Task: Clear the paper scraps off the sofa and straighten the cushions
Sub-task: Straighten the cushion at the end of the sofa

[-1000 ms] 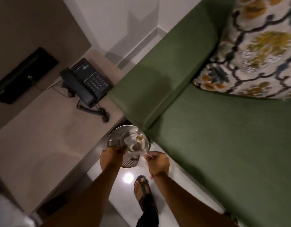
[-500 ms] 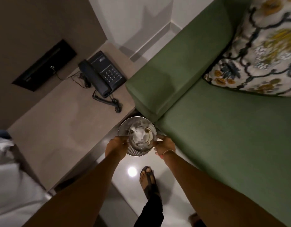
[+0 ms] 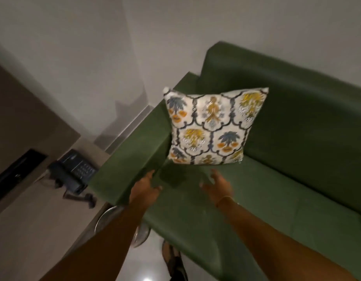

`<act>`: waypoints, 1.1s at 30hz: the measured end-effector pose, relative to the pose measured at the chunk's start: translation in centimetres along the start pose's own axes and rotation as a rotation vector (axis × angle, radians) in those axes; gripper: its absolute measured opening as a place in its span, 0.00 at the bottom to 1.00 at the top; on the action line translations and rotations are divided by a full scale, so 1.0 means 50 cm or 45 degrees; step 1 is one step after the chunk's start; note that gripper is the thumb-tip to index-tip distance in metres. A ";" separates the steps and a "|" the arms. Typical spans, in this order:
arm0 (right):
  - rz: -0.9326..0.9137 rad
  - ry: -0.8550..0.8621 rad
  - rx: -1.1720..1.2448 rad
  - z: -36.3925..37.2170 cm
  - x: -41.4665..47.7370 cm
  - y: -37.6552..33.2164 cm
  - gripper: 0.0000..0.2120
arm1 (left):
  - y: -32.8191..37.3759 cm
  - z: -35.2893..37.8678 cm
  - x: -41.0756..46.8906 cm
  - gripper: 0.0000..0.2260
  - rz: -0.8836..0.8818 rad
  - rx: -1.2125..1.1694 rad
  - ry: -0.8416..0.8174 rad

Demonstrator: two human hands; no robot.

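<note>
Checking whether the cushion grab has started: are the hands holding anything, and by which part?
Nothing is held. The left hand and right hand are open and empty, short of the patterned cushion.

A patterned cushion (image 3: 211,127) is propped upright at frame centre against the back of a green sofa (image 3: 287,179). Below it, the left hand (image 3: 144,189) and right hand (image 3: 218,187) are held out with fingers spread (both empty, apart from the cushion). A phone (image 3: 74,171) is seen at left.

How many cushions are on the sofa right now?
1. The patterned cushion stands propped in the corner of the green sofa, against the armrest and backrest, beyond both open hands. The sofa's right end is out of frame, so more may be hidden.
</note>
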State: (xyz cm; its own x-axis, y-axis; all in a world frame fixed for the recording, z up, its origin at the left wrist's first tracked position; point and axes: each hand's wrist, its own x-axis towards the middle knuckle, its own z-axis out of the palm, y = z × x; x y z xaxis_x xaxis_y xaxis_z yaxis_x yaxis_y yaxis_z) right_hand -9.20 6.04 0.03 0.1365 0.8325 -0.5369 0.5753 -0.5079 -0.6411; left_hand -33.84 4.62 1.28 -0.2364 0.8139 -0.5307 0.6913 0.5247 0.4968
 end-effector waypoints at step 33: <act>0.290 0.555 1.209 -0.360 0.152 0.176 0.30 | 0.492 0.216 0.212 0.25 0.140 -0.231 -0.331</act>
State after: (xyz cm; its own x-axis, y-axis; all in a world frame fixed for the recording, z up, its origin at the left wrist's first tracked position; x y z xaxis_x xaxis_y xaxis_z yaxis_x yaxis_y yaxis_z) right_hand 11.44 11.89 0.18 0.5460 0.6081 -0.5762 -0.3380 -0.4695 -0.8157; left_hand -11.96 23.48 0.46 0.0311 0.7892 -0.6133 0.5647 0.4924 0.6623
